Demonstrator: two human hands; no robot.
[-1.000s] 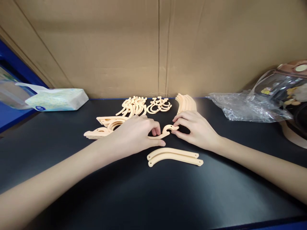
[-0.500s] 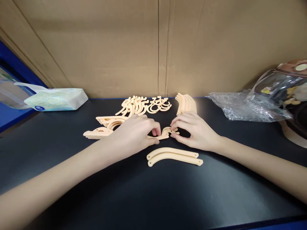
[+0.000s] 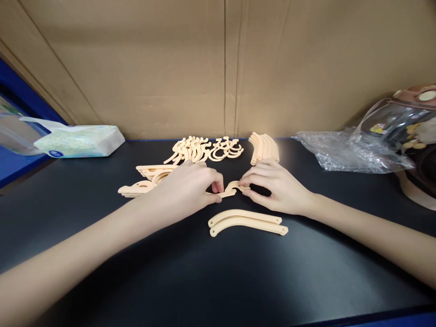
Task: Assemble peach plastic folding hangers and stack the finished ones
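Observation:
Fingertips and thumb of my left hand (image 3: 194, 187) pinch a flat beige hanger piece (image 3: 227, 194) low over the black table. Opposite it, my right hand (image 3: 277, 188) grips the end of a curved beige hanger hook (image 3: 233, 185) between thumb and fingers. The two parts meet between the hands; whether they are joined I cannot tell. Just in front lie two bent beige hanger arms (image 3: 248, 223), side by side, with holes at their ends. Behind my left forearm, partly covered, are stacked hanger pieces (image 3: 136, 189).
At the back lie a heap of beige hooks (image 3: 192, 149), some rounder hooks (image 3: 225, 150) and a row of hanger arms (image 3: 264, 146). A tissue pack (image 3: 81, 141) sits at left. Crumpled clear plastic (image 3: 354, 152) and a transparent bag (image 3: 405, 122) are at right. Cardboard (image 3: 163, 68) stands behind.
Both hands have shifted slightly left with the pieces between them. The right fingers have closed in further on the hook. The two hanger arms in front have stayed put.

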